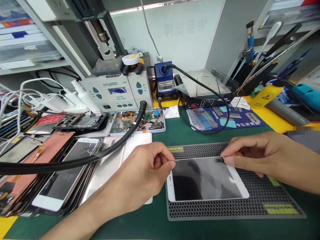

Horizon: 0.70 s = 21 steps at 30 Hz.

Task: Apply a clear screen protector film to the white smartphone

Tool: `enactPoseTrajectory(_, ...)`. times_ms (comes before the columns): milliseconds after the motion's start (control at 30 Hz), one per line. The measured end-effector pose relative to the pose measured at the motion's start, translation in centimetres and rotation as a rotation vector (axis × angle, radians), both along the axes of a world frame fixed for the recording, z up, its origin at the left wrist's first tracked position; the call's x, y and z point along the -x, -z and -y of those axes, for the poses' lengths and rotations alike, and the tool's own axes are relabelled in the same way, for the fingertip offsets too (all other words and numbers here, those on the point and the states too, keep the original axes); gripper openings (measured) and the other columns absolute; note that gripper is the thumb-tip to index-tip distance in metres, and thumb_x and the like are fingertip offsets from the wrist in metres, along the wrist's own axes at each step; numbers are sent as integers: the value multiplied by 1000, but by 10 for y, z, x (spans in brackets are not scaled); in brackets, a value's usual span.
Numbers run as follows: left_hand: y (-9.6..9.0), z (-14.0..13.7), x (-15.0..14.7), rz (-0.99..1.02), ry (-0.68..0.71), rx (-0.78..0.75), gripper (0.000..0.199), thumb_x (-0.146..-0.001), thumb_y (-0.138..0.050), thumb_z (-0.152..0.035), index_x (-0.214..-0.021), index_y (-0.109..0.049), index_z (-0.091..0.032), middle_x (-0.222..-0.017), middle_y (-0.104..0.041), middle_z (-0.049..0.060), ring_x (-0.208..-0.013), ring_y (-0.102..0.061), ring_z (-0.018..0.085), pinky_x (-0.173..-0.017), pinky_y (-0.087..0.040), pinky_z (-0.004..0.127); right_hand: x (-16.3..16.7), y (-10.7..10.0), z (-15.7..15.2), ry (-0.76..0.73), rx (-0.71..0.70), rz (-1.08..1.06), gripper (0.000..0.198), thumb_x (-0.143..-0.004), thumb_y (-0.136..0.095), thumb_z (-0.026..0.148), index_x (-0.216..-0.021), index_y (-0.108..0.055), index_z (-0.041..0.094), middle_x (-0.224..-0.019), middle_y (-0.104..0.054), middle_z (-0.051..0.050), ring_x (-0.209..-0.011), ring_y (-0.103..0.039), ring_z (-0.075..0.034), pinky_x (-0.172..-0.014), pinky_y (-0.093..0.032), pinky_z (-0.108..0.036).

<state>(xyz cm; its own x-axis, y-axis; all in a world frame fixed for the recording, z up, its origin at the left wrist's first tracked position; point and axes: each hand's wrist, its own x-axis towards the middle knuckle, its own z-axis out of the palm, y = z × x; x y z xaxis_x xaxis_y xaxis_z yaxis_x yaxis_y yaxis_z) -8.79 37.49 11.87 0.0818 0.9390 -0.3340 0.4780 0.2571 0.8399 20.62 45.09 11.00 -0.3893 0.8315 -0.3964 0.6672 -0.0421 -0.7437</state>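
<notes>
A white-framed smartphone (207, 180) with a dark, reflective screen lies on a grey honeycomb mat (265, 193). At its upper left corner, the thumb and index finger of my left hand (150, 170) are pinched together on the edge. The thumb and forefinger of my right hand (255, 155) close on the upper right corner, with the other fingers curled below. Whether a thin film sits between either pair of fingertips is too small to tell.
Stacked phone screens (67, 170) lie left, beside pale phone housings (110, 160). A thick black hose (100, 156) arches over them. Behind are a tray of small parts (137, 121), a soldering station (120, 91), a black-based heating plate (205, 101) and a yellow bottle (266, 95).
</notes>
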Motion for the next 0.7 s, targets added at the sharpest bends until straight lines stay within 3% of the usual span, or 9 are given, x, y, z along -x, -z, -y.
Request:
enactPoseTrajectory(367, 0, 0, 1, -17, 13, -4, 16, -89, -64, -35, -80, -65, -22, -60, -51, -6, -51, -42, 9, -43, -30, 19, 2, -3, 1, -6, 9, 9, 49, -80, -71, 72, -91, -80, 25, -67, -63, -4, -53, -41, -13, -42, -33, -24)
enactPoseTrajectory(700, 6, -1, 2, -40, 23, -23, 23, -90, -63, -43, -79, -66, -23, -57, -45, -5, -50, -38, 10, -41, -29, 19, 5, -8, 1, -26, 3, -110, 27, -79, -83, 52, -88, -81, 26, -78, -68, -2, -58, -47, -11, -46, -37, -21)
